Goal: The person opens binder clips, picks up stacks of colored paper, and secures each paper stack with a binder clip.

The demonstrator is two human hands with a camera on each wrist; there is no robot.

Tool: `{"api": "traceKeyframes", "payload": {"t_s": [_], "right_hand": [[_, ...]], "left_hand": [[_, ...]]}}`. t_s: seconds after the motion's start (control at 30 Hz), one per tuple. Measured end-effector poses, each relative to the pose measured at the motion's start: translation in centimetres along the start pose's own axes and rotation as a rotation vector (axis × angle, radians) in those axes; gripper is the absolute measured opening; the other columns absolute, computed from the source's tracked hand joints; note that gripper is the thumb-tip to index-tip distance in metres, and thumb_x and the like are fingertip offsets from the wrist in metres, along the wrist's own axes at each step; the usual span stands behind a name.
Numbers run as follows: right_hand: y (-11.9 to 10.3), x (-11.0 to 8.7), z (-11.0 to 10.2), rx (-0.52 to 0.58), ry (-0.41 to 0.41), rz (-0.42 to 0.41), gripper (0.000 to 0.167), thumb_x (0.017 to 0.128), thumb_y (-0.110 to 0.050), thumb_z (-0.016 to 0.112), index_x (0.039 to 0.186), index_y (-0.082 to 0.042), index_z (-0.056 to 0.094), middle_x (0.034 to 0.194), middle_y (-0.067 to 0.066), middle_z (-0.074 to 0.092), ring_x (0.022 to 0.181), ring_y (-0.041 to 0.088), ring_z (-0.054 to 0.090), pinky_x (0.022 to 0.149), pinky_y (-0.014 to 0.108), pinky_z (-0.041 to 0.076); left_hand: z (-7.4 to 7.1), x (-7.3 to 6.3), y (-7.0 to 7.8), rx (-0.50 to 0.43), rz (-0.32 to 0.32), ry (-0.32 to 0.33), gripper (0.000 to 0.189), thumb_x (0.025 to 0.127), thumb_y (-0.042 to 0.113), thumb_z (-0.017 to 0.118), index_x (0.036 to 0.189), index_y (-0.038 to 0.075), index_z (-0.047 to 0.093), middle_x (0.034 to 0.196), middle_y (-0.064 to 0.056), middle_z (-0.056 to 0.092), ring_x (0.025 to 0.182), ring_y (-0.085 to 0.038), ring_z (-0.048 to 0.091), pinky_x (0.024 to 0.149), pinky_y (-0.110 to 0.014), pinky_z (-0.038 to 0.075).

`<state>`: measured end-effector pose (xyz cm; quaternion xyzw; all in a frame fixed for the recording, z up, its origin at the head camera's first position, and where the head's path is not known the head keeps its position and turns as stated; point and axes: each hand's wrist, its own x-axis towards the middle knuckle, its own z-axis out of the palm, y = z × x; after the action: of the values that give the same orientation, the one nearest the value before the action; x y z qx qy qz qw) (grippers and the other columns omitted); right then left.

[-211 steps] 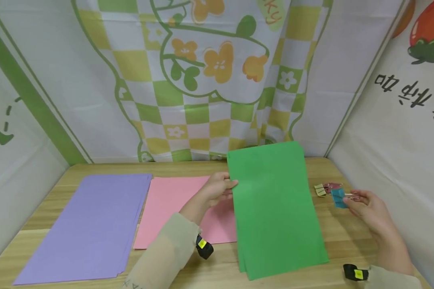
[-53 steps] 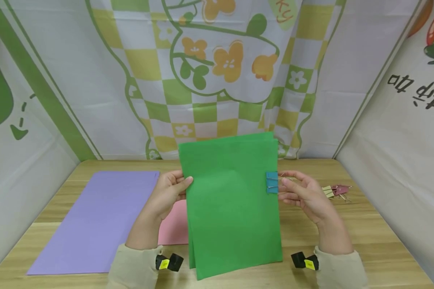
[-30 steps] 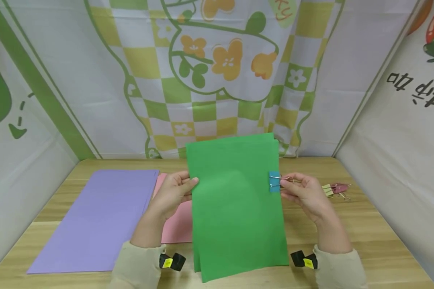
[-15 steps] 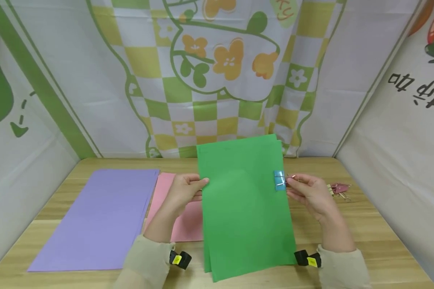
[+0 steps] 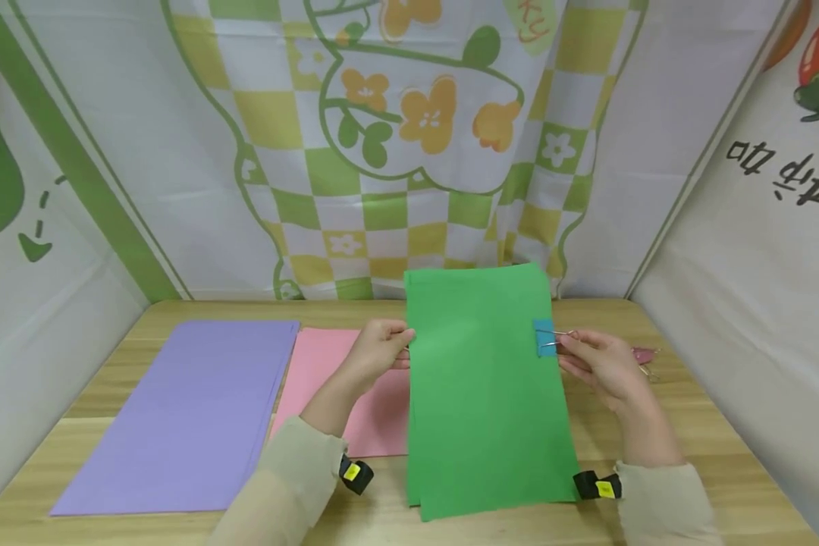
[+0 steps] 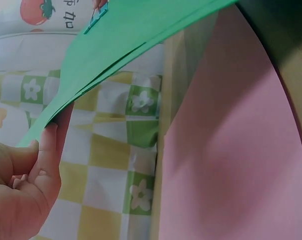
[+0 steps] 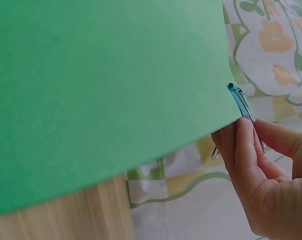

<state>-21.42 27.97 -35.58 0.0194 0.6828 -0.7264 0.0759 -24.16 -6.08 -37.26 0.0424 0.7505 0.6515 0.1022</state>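
Observation:
Several green paper sheets (image 5: 484, 409), slightly fanned at the lower left, stand tilted up above the table in the head view. My left hand (image 5: 375, 350) pinches their left edge between thumb and fingers; in the left wrist view the fingers (image 6: 48, 160) lie behind the sheets. A blue binder clip (image 5: 544, 338) sits on the right edge of the green sheets. My right hand (image 5: 607, 365) holds the clip by its wire handles, thumb in front. In the right wrist view one silver handle (image 7: 250, 112) lies along the thumb side, and another shows behind the fingers.
Purple sheets (image 5: 177, 417) lie flat at the left of the wooden table (image 5: 696, 455). Pink sheets (image 5: 314, 379) lie beside them, partly covered by the green ones. A dark pink binder clip (image 5: 644, 355) lies behind my right hand. A checked curtain (image 5: 396, 212) hangs at the back.
Seven seconds ago the blue clip was in my right hand, apart from the sheets; now it is on their right edge. Over the last second both hands and the green sheets have shifted right.

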Motion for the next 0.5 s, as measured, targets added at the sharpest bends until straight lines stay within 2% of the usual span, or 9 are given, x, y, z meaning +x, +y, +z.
{"api": "traceKeyframes", "payload": {"t_s": [0.1,0.33,0.5], "right_hand": [[0.3,0.0,-0.3,0.013,0.006,0.012,0.013,0.1,-0.008,0.058,0.094,-0.013,0.068,0.091,-0.009,0.072,0.084,0.003,0.07,0.082,0.018,0.058],[0.7,0.1,-1.1,0.022,0.005,0.015,0.013,0.1,-0.009,0.059,0.094,-0.016,0.069,0.09,-0.008,0.073,0.084,0.003,0.07,0.082,0.017,0.058],[0.5,0.4,-1.6,0.038,0.002,0.018,0.015,0.1,-0.009,0.059,0.093,-0.017,0.07,0.09,-0.009,0.073,0.085,0.003,0.07,0.082,0.016,0.057]], "left_hand": [[0.4,0.4,-0.3,-0.017,-0.007,-0.015,0.044,0.103,0.005,0.051,0.067,0.012,0.026,0.065,0.001,0.026,0.06,-0.013,0.038,0.066,-0.029,0.053],[1.4,1.3,-0.8,-0.061,-0.037,-0.006,0.041,0.103,0.005,0.051,0.068,0.011,0.029,0.063,0.002,0.028,0.059,-0.011,0.036,0.062,-0.025,0.05],[2.1,2.0,-0.9,-0.07,-0.041,0.0,0.033,0.102,0.007,0.053,0.073,0.01,0.038,0.067,0.002,0.034,0.061,-0.011,0.038,0.063,-0.023,0.052]]}}
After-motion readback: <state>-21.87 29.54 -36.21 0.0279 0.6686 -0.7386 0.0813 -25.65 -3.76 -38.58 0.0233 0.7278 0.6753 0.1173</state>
